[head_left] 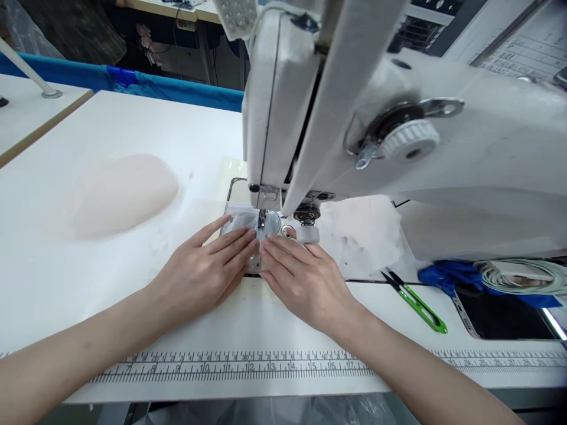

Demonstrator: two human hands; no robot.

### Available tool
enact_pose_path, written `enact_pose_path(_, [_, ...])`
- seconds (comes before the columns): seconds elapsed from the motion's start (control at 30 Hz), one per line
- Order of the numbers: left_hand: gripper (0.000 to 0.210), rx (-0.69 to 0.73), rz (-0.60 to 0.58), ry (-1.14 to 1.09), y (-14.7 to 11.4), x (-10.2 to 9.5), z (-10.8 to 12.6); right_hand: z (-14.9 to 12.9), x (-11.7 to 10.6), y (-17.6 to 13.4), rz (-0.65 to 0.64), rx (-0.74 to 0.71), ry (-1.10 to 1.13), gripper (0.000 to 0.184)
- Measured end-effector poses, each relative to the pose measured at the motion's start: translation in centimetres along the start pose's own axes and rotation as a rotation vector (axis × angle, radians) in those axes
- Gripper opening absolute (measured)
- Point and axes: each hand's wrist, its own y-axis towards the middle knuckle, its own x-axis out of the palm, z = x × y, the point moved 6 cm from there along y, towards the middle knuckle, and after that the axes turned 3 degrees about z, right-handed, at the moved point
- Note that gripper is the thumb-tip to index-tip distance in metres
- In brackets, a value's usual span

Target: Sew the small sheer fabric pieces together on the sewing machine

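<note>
Under the needle area of a white sewing machine [274, 112] lies a piece of thin, see-through white fabric [241, 217]. My left hand [206, 268] rests flat on this fabric, fingers stretched toward the presser foot [262, 219]. From the other side my right hand [305, 274] lies palm down with its fingers extended, fingertips just in front of the foot. The two hands nearly meet there. Beneath my right fingers, the fabric's edge is mostly hidden.
Green-handled thread snips [419, 304] lie right of my right hand. Beyond them are a phone [505, 313], a coiled pale cable [522, 276] and blue cloth [447, 276]. A beige, rounded shape [128, 192] shows at left. A ruler tape [239, 367] runs along the front edge.
</note>
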Motion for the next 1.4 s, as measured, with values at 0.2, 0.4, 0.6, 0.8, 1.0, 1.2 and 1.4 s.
enact_pose_path(0.2, [0.033, -0.015, -0.007, 0.005, 0.0, 0.2, -0.1, 0.1, 0.2, 0.0, -0.01, -0.005, -0.016, 0.025])
enact_pose_path(0.4, [0.033, -0.026, 0.01, 0.006, 0.2, 0.1, -0.1, 0.1, 0.3, 0.1, 0.012, 0.004, -0.027, 0.026])
enact_pose_path(0.6, [0.034, -0.062, 0.01, -0.029, 0.4, 0.5, -0.7, 0.4, 0.7, 0.2, -0.001, 0.032, -0.045, 0.028])
enact_pose_path(0.8, [0.037, -0.057, 0.005, -0.005, 0.3, 0.4, -0.6, 0.8, 0.6, 0.4, -0.001, 0.043, -0.064, 0.027])
enact_pose_path(1.0, [0.032, -0.014, 0.013, 0.052, 0.0, -0.8, 0.9, 0.9, 0.1, 0.4, 0.042, 0.043, -0.06, 0.021])
enact_pose_path(1.2, [0.033, -0.007, 0.019, 0.053, -0.2, -0.7, 0.8, 0.9, 0.2, 0.3, 0.035, 0.042, -0.055, 0.021])
enact_pose_path(1.4, [0.036, -0.013, 0.015, 0.062, -0.3, -0.3, 0.4, 1.1, 0.6, 0.4, 0.014, 0.052, -0.072, 0.024])
